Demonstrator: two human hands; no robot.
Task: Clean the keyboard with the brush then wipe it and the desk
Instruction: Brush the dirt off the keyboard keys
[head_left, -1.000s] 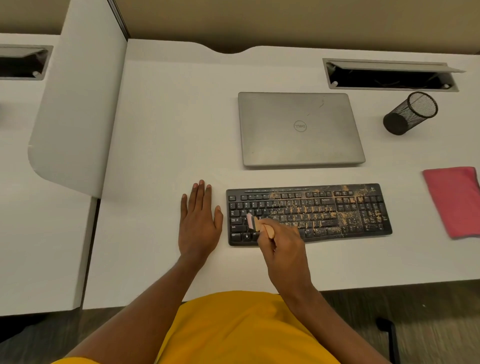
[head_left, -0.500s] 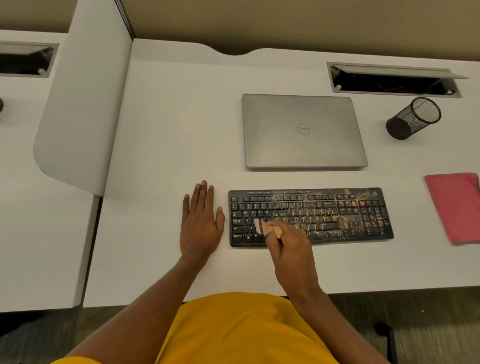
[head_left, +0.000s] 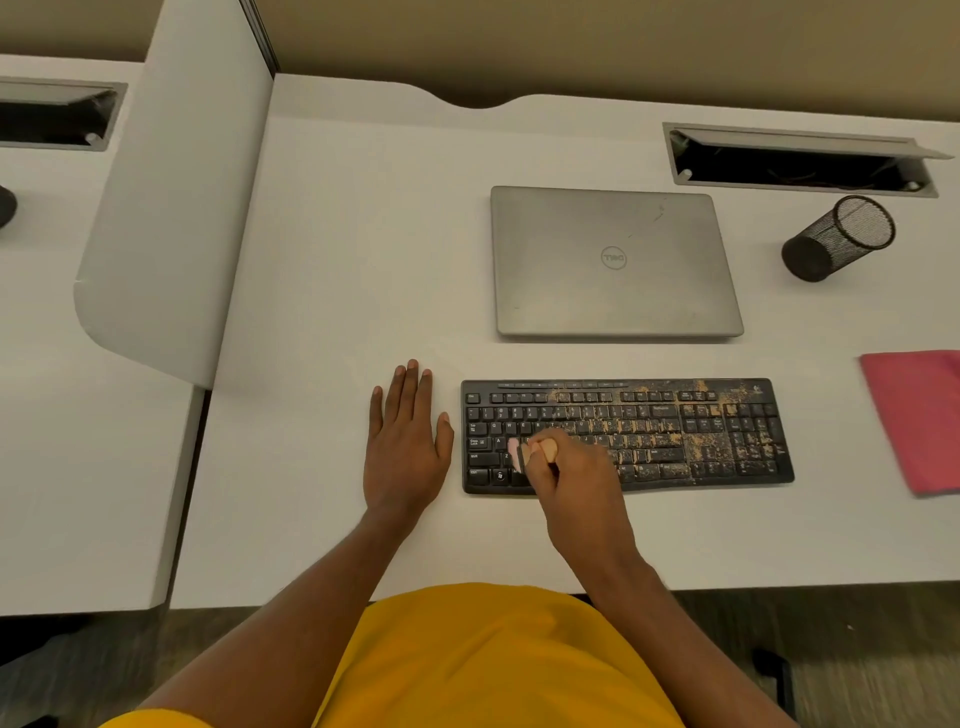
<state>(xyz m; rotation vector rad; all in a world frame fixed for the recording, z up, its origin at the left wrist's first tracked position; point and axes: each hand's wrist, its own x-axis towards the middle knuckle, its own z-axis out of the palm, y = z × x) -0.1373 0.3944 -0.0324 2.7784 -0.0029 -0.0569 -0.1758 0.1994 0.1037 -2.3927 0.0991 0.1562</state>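
A black keyboard (head_left: 675, 431) lies on the white desk (head_left: 337, 291), its middle and right keys strewn with brown crumbs; the left keys look mostly free of them. My right hand (head_left: 576, 483) grips a small wooden-handled brush (head_left: 537, 451), whose pale pink bristles touch the left keys. Flat on the desk, just left of the keyboard, rests my left hand (head_left: 405, 441) with fingers straight. A pink cloth (head_left: 919, 415) lies at the right edge.
A shut grey laptop (head_left: 613, 265) sits behind the keyboard. A black mesh pen cup (head_left: 836, 239) lies tipped at the back right, near an open cable tray (head_left: 800, 161). A grey divider panel (head_left: 171, 208) stands at the left.
The brush has made small strokes over the keyboard's left keys, staying in the same area. My left hand has stayed flat on the desk. The camera view shifted slightly.
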